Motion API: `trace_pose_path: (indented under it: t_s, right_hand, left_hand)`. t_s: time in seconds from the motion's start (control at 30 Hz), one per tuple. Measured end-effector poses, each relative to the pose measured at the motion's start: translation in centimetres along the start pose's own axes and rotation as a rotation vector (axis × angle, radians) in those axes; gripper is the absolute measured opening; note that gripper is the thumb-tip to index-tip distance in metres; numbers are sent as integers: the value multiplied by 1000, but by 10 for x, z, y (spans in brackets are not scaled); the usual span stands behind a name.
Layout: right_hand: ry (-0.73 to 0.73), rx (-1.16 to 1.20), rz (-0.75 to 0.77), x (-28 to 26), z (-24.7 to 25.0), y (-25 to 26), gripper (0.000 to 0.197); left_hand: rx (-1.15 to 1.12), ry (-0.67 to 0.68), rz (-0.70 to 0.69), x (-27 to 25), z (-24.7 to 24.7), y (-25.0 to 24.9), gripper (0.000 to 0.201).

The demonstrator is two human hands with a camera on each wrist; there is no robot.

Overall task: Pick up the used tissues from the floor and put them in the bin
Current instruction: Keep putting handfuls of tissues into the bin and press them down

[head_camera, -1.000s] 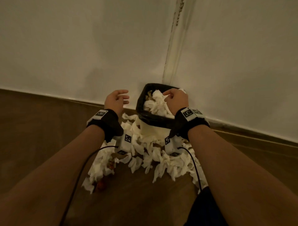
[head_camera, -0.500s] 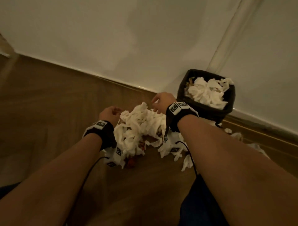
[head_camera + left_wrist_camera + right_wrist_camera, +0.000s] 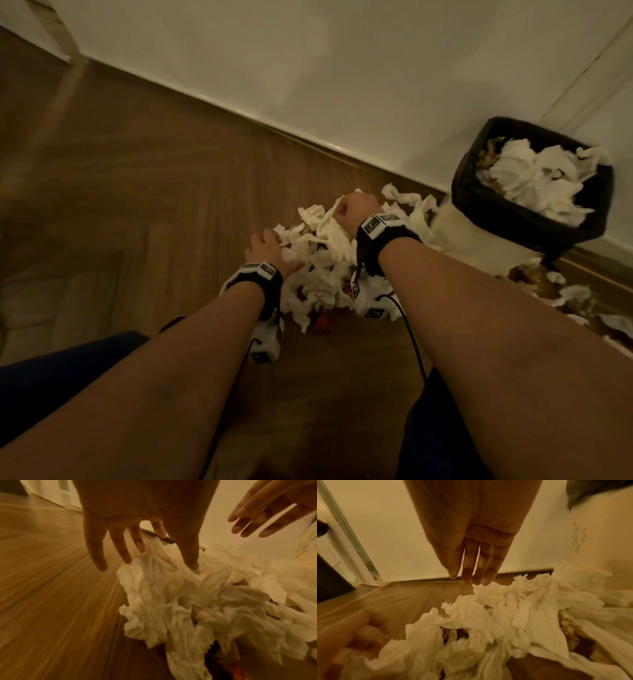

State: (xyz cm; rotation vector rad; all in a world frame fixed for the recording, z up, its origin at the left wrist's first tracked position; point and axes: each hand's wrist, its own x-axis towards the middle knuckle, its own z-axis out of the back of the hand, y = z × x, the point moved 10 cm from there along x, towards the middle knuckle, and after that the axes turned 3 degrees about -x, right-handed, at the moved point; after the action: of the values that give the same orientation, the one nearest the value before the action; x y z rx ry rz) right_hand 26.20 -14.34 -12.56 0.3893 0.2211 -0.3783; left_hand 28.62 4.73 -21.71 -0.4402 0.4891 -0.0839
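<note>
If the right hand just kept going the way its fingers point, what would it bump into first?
Most likely the far edge of the tissue pile, just under the right hand's fingertips. Past that lie bare wooden floor and the white wall. Depth is hard to judge.

Both forearms reach forward and down; left hand [image 3: 265, 249] spreads its fingers, right hand [image 3: 356, 212] extends straight fingers.

White wall [image 3: 308, 68]; wooden floor [image 3: 137, 188]
</note>
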Motion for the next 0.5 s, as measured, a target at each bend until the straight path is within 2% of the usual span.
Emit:
trace_pose_path:
  t_s: [0.07, 0.13, 0.2, 0.3, 0.4, 0.5]
  right_hand:
    - [15, -21, -7, 4, -10, 3, 28]
    - [31, -39, -22, 7, -17, 2, 28]
    - [39, -31, -38, 9, -22, -1, 28]
    - [45, -2, -64, 11, -28, -6, 28]
    - [58, -19, -71, 13, -33, -9, 26]
    - [173, -94, -27, 15, -52, -5, 28]
  left_hand:
    - [-44, 77, 12, -1, -14, 2, 67]
    - [9, 116, -19, 3, -16, 0, 49]
    - [8, 95, -52, 7, -8, -3, 32]
    - [-81, 21, -66, 12, 7, -2, 29]
    - [-261, -81, -8, 15, 21, 7, 20]
    - [-467, -87, 41, 17, 22, 14, 31]
